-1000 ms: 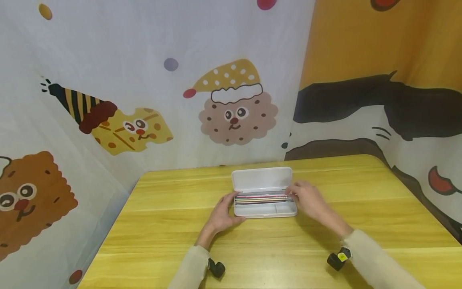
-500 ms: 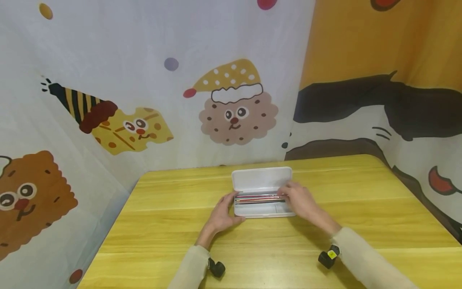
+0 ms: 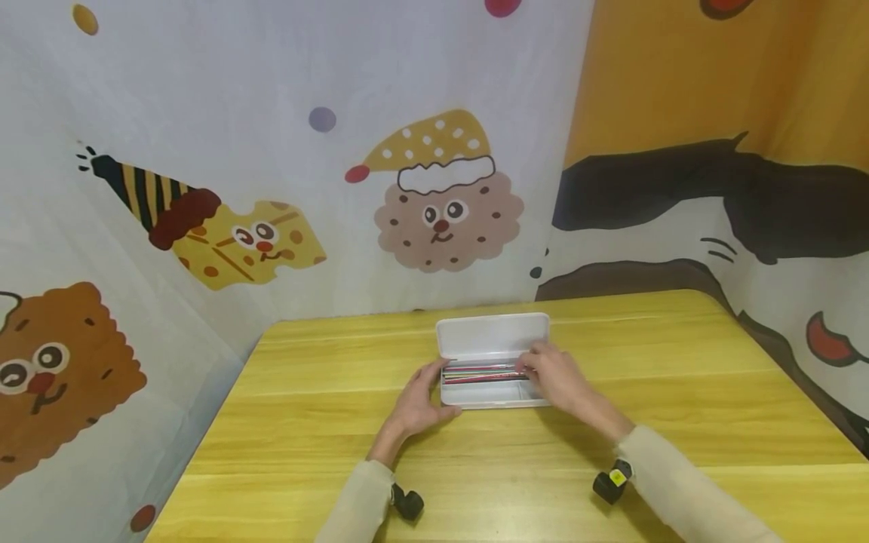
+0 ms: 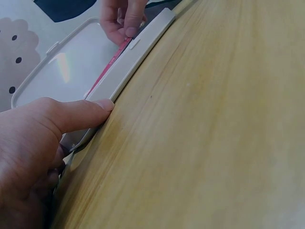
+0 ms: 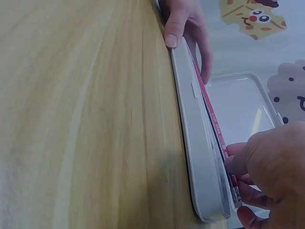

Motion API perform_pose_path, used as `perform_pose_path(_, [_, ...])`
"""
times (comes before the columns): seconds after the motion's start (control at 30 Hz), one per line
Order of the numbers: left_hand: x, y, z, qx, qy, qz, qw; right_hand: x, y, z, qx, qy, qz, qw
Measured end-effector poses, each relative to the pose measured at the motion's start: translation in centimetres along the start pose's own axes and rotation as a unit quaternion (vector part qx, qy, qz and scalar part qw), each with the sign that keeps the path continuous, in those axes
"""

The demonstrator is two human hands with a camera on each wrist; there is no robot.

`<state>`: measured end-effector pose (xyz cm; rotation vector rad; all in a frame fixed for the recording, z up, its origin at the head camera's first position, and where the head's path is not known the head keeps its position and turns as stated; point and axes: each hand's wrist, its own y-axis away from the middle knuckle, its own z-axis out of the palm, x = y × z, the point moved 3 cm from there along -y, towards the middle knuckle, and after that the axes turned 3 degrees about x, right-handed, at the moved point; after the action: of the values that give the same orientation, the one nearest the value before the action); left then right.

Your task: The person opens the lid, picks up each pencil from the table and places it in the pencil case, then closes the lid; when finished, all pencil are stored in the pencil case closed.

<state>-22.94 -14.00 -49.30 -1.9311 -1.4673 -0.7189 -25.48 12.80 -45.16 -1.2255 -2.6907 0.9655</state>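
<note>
A white pencil case (image 3: 475, 394) lies on the table with its lid (image 3: 494, 337) raised at the back. Several coloured pencils (image 3: 468, 375) lie lengthwise in its long compartment. My left hand (image 3: 416, 407) holds the case's left end, its thumb on the front edge and its fingers at the back. Toward the right end, my right hand (image 3: 560, 381) pinches a red pencil (image 5: 217, 129) near its eraser end. That pencil shows above the front rim in both wrist views. The right fingers partly hide the case's right end in the head view.
The yellow wood-grain table (image 3: 326, 437) extends around the case on all sides. Behind it hangs a white cloth (image 3: 258, 75) printed with cartoon snacks. A black wrist camera (image 3: 407, 504) sits under the left cuff, another camera (image 3: 611, 485) under the right.
My right hand has moved left from the case's right end over the pencils. A red pencil now lies toward the front of the others. The left hand and case stay put.
</note>
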Motion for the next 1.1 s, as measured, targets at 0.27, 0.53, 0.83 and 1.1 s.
perform_pose_path(0.27, [0.1, 0.0, 0.0, -0.003, 0.001, -0.002, 1.0, -0.1, 0.0, 0.2, -0.013, -0.008, 0.009, 1.0])
perform_pose_path(0.53, [0.0, 0.0, 0.1, 0.0, 0.003, 0.004, 1.0, 0.0, 0.1, 0.2, -0.014, -0.007, 0.02, 1.0])
perform_pose_path(0.83, [0.0, 0.0, 0.2, 0.002, 0.005, 0.005, 1.0, 1.7, 0.3, -1.5, 0.004, -0.044, 0.082, 0.996])
perform_pose_path(1.1, [0.0, 0.1, 0.1, 0.002, 0.005, 0.006, 1.0, 4.5, 0.8, -3.2, 0.034, -0.124, 0.149, 0.98])
